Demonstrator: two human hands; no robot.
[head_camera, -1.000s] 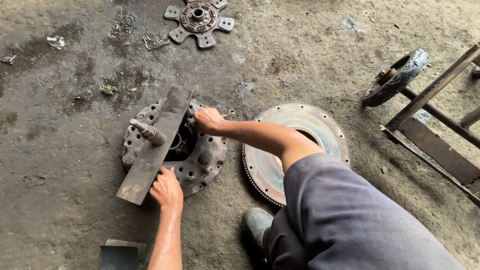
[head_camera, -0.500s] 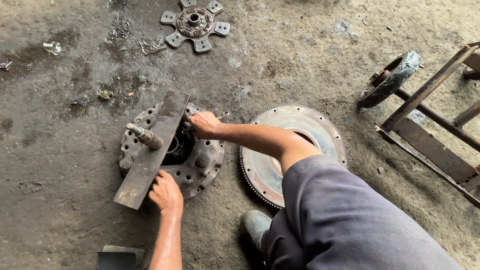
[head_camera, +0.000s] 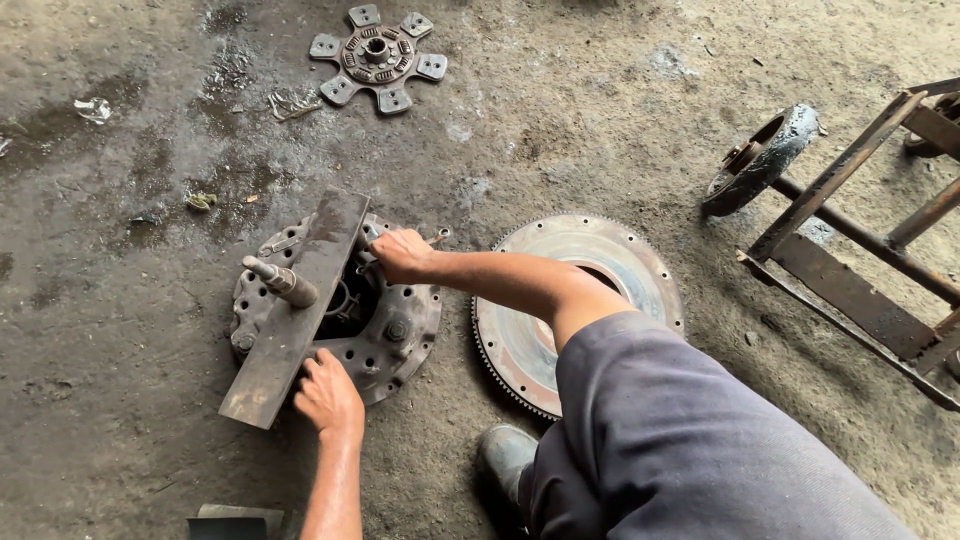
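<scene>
A crumpled scrap of wrapper (head_camera: 95, 108) lies far up and left of both hands on the stained concrete floor (head_camera: 560, 110); its print cannot be made out. The round clutch cover (head_camera: 395, 335) lies flat on the floor directly under the hands, and its open centre holds only a glimpse of dark inner parts. A flat rusty steel bar (head_camera: 300, 310) lies slantwise across it, with a short shaft (head_camera: 280, 281) sticking up through the bar. The left hand (head_camera: 328, 397) presses on the cover's near rim just beside the bar's lower end, fingers bent. The right hand (head_camera: 402, 255) is closed around a small metal tool (head_camera: 438, 236) at the cover's far rim. Just right of the right forearm lies a toothed flywheel (head_camera: 560, 290). A paddle-armed clutch disc (head_camera: 375, 55) lies well beyond the hands.
</scene>
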